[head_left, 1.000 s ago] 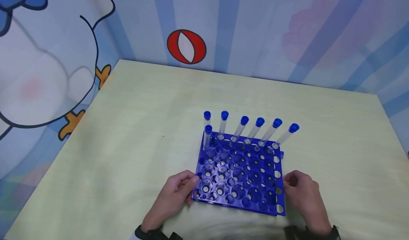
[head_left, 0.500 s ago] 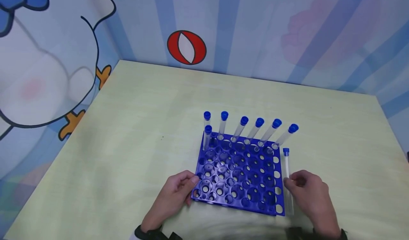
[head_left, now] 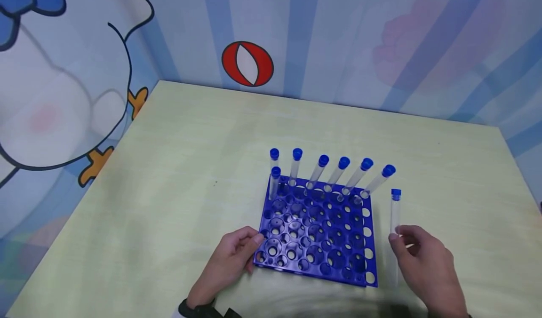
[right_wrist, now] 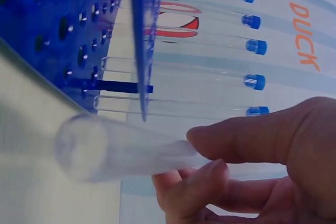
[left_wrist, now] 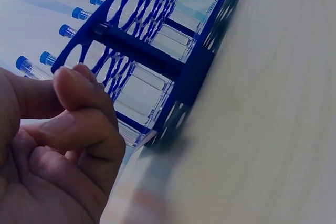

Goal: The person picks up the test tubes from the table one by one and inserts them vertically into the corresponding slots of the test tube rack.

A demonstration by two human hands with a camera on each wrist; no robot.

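Observation:
A blue test tube rack [head_left: 313, 272] with rows of round holes stands on the table. My left hand [head_left: 228, 257] pinches the rack's front left edge between thumb and fingers. To the right of the rack, my right hand [head_left: 427, 266] pinches a clear test tube [head_left: 395, 214] with a blue cap, held roughly upright and apart from the rack. In the right wrist view, the rounded bottom of this test tube [right_wrist: 81, 148] points toward the camera. Several capped tubes [head_left: 340, 170] fill the rack's back row, and one more tube [head_left: 274, 184] sits in front of them at the left.
The pale table [head_left: 190, 134] runs back to a wall [head_left: 330, 35] printed with blue stripes and a red and white ball. A cartoon figure [head_left: 59, 97] covers the panel on the left.
My right hand has drawn the test tube out from beside the rack's right side and moved it further right. The left hand and the rack have stayed in place.

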